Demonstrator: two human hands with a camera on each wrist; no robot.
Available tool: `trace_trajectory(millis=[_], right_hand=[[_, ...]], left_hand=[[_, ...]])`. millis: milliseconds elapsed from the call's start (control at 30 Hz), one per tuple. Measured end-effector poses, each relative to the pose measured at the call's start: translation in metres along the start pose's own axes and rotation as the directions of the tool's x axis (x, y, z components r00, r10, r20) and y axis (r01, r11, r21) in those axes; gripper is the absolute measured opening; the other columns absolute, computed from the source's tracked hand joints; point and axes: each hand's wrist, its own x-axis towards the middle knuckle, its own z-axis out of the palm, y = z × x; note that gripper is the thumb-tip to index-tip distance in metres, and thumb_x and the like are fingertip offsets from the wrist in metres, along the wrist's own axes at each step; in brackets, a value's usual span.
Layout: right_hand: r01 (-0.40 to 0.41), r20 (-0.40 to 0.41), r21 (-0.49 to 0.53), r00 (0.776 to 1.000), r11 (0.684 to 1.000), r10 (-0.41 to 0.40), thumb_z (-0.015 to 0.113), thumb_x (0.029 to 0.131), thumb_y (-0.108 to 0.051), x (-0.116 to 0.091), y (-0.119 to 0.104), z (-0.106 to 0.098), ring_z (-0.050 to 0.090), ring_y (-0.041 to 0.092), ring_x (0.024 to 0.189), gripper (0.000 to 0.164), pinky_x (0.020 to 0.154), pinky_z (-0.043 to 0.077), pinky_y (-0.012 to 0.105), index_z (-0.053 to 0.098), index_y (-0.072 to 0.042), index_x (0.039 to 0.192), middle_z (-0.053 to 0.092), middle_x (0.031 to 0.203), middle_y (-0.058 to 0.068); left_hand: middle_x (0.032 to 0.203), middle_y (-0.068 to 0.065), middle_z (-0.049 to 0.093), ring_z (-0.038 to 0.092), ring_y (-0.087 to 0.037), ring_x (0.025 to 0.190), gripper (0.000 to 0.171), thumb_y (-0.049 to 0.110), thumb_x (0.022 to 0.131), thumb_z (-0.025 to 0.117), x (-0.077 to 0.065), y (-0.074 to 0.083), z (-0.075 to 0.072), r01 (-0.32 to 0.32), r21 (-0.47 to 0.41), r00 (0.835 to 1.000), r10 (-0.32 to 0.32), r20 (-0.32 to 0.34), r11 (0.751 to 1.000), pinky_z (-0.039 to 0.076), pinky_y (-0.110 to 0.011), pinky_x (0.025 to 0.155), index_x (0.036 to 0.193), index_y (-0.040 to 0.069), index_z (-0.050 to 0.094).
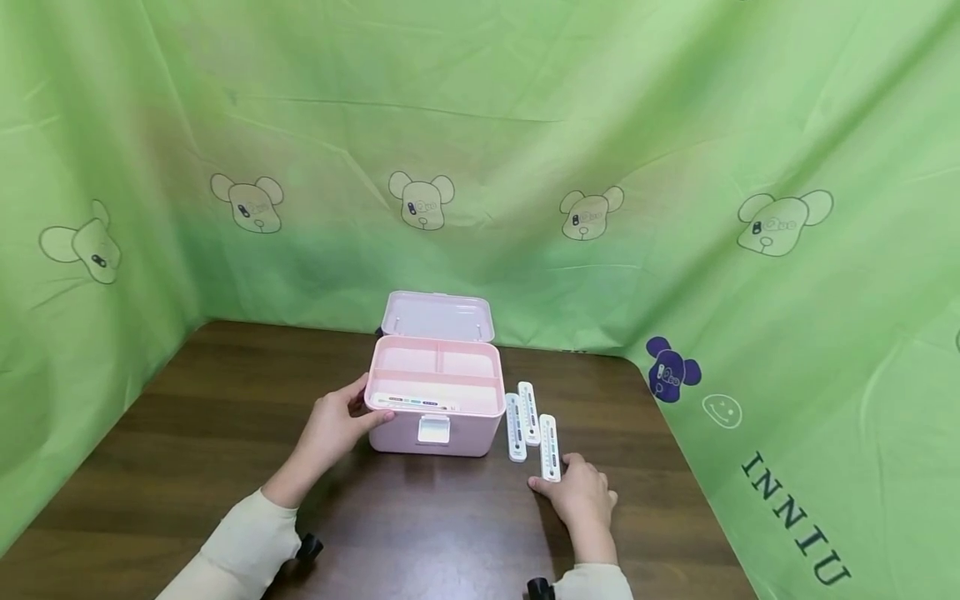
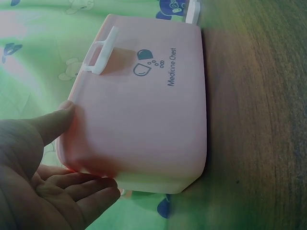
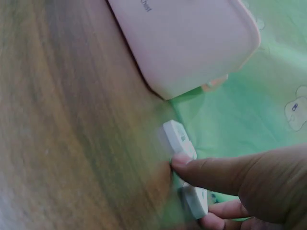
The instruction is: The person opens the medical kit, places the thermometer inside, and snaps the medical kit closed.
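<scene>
A pink medicine box (image 1: 435,435) stands with its lid (image 1: 438,317) tipped back, showing a divided upper tray. My left hand (image 1: 336,423) holds its front left corner, thumb on the front rim and fingers along the side. "Medicine Chest" is printed on the front, above the table in the left wrist view (image 2: 144,115). A white thermometer (image 1: 412,402) lies in the tray's front compartment. Right of the box lie three more: a left one (image 1: 516,427), a back one (image 1: 528,412) and a near one (image 1: 550,447). My right hand (image 1: 581,493) straddles the near one's lower end, thumb and fingertips right at its edges.
The brown wooden table (image 1: 420,533) bears the box and thermometers. Green cloth (image 1: 510,125) printed with bear heads hangs behind and at both sides. A white latch (image 1: 433,429) juts from the box's front.
</scene>
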Motion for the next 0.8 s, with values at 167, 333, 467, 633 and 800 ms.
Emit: trace_trajectory(millis=[167,333,467,633,800], right_hand=[[-0.023,0.001,0.010,1.000,1.000,0.023,0.087,0.076,-0.038,-0.003,-0.003,-0.005,0.063,0.048,0.100,0.062,0.081,0.040,0.062,0.067,0.001,0.119,0.072,0.108,0.025],[-0.044,-0.012,0.016,0.999,0.999,0.044,0.086,0.077,-0.038,-0.001,-0.003,-0.005,0.064,0.047,0.096,0.051,0.081,0.039,0.061,0.070,-0.002,0.109,0.073,0.100,0.020],[-0.035,-0.038,0.035,0.999,0.999,0.037,0.085,0.078,-0.037,0.003,0.000,-0.002,0.065,0.046,0.094,0.046,0.081,0.039,0.061,0.072,-0.002,0.104,0.074,0.096,0.018],[-0.029,-0.078,0.085,0.996,0.996,0.035,0.083,0.079,-0.034,0.009,0.006,0.002,0.065,0.043,0.093,0.042,0.080,0.039,0.061,0.072,-0.002,0.103,0.073,0.092,0.014],[-0.068,-0.091,0.177,0.992,0.982,0.085,0.078,0.081,-0.033,0.013,0.011,0.007,0.066,0.035,0.092,0.040,0.081,0.036,0.056,0.074,-0.004,0.109,0.075,0.093,0.009]], left_hand=[[0.138,-0.017,0.064,0.068,-0.030,0.119,0.085,0.039,0.084,0.086,-0.001,0.001,-0.001,0.002,0.011,1.000,-0.002,0.001,1.000,0.060,-0.041,0.090,0.152,0.004,0.048],[0.137,-0.017,0.065,0.068,-0.030,0.118,0.086,0.041,0.084,0.085,-0.002,0.001,-0.002,0.002,0.019,1.000,-0.002,0.001,1.000,0.060,-0.041,0.090,0.152,0.004,0.047],[0.137,-0.016,0.065,0.068,-0.030,0.119,0.087,0.042,0.084,0.085,-0.002,0.000,-0.002,0.003,0.016,1.000,-0.003,0.003,1.000,0.061,-0.040,0.089,0.153,0.005,0.047],[0.137,-0.016,0.065,0.068,-0.030,0.119,0.087,0.041,0.084,0.085,-0.002,0.001,-0.001,0.000,0.010,1.000,0.000,0.006,1.000,0.061,-0.039,0.088,0.153,0.005,0.047],[0.135,-0.017,0.067,0.069,-0.030,0.118,0.084,0.038,0.085,0.085,-0.001,0.002,-0.001,-0.012,0.018,1.000,0.012,0.008,1.000,0.061,-0.040,0.088,0.153,0.005,0.048]])
